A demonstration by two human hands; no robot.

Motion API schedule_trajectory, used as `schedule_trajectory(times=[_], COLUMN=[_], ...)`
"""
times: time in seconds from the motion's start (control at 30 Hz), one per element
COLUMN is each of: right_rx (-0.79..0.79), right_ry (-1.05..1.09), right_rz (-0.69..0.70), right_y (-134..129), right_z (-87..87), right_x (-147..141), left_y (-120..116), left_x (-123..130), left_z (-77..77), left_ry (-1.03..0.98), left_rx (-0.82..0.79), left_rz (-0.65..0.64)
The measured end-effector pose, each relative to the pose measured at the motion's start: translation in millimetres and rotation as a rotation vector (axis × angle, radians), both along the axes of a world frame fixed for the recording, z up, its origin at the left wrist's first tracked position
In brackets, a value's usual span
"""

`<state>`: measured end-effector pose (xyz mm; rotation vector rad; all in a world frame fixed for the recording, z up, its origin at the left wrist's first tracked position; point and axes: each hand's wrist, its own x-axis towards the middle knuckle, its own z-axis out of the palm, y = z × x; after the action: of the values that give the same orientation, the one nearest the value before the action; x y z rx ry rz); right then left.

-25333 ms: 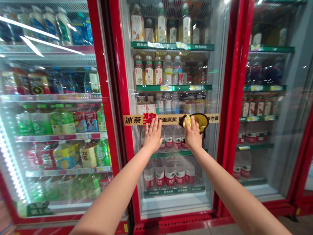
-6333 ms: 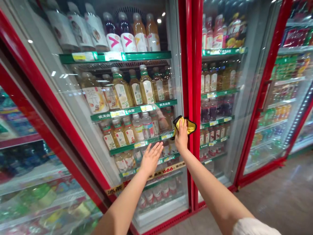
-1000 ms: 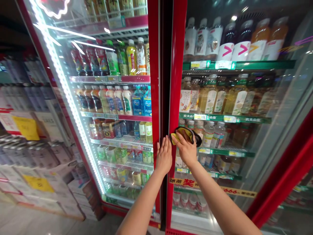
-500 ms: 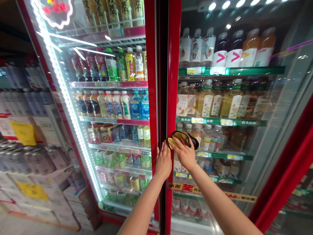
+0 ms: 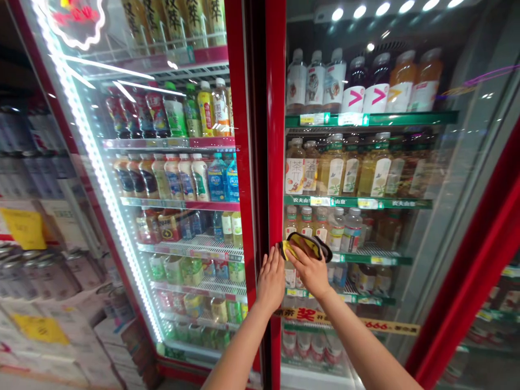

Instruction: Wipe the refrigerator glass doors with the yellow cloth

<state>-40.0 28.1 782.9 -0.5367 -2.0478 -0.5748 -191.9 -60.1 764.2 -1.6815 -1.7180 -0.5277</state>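
My right hand (image 5: 310, 271) presses a yellow and dark grey cloth (image 5: 305, 245) against the glass of the right fridge door (image 5: 410, 227), close to its red frame (image 5: 275, 162). Part of the cloth is bunched up above the fingers, and its underside is hidden. Just to the left, my left hand (image 5: 271, 277) lies flat on the red frame, fingers together and stretched upward. It holds nothing. The fingertips of the left hand come close to the cloth's left edge.
Behind the left glass door stand shelves of bottled drinks (image 5: 174, 179). More bottles (image 5: 382, 168) fill the right fridge's green-edged shelves. A printed strip (image 5: 390, 326) crosses the right door below my hands. Stacked boxes (image 5: 117, 346) and yellow signs (image 5: 24, 228) are at the left.
Both hands and the cloth have moved a little down along the door edge. The whole view has shifted, so the fridges appear slightly farther left.
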Motion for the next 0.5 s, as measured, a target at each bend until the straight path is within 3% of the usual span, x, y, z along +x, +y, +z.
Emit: schedule_trajectory(times=[0.1, 0.2, 0.3, 0.4, 0.5], right_rx=[-0.002, -0.01, -0.076, -0.121, -0.086], right_ry=[-0.017, 0.149, 0.281, 0.209, 0.1], right_rz=[-0.024, -0.121, -0.232, -0.232, -0.181], right_y=[11.4, 21.1, 18.4, 7.6, 5.7], right_z=[30.3, 53.0, 35.1, 7.9, 16.4], right_x=[9.0, 17.2, 20.4, 15.5, 12.0], left_y=[8.0, 16.9, 18.9, 16.6, 18.3], left_x=[3.2, 11.1, 18.9, 23.8, 28.6], left_z=[15.0, 36.8, 38.7, 28.5, 27.5], left_ry=[-0.005, -0.042, -0.082, -0.086, -0.045], left_rx=[0.03, 0.082, 0.103, 0.104, 0.1], left_rz=[0.02, 0.016, 0.015, 0.03, 0.024])
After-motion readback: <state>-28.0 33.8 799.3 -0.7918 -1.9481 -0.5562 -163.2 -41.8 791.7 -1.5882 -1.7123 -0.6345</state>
